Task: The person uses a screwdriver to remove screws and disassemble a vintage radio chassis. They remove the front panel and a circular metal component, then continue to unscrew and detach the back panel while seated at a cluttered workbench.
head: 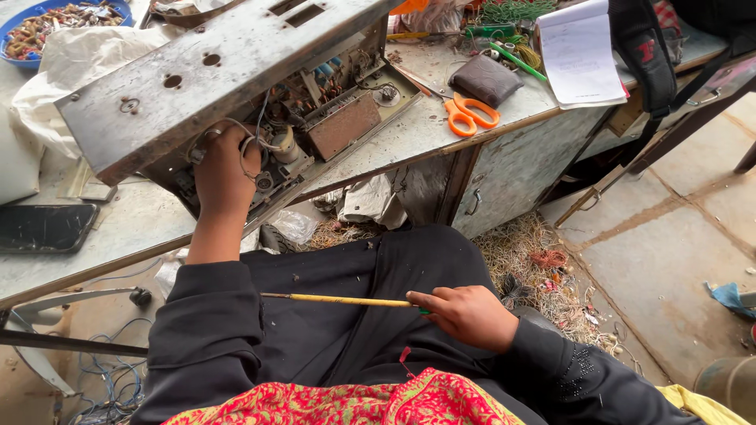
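An old grey metal chassis (197,71) with exposed wiring and parts lies tilted on the workbench (409,138). My left hand (224,169) reaches into its open underside, fingers among the wires and round components; what it grips is hidden. Over my lap, my right hand (468,315) holds a long thin yellow-handled tool (339,300), which points left across my black clothing.
Orange-handled scissors (471,112), a dark pouch (486,79) and an open notebook (583,55) lie on the bench's right. A dark phone (43,228) rests at left, a blue bowl (55,20) of parts at far left. Wire scraps (535,260) litter the floor.
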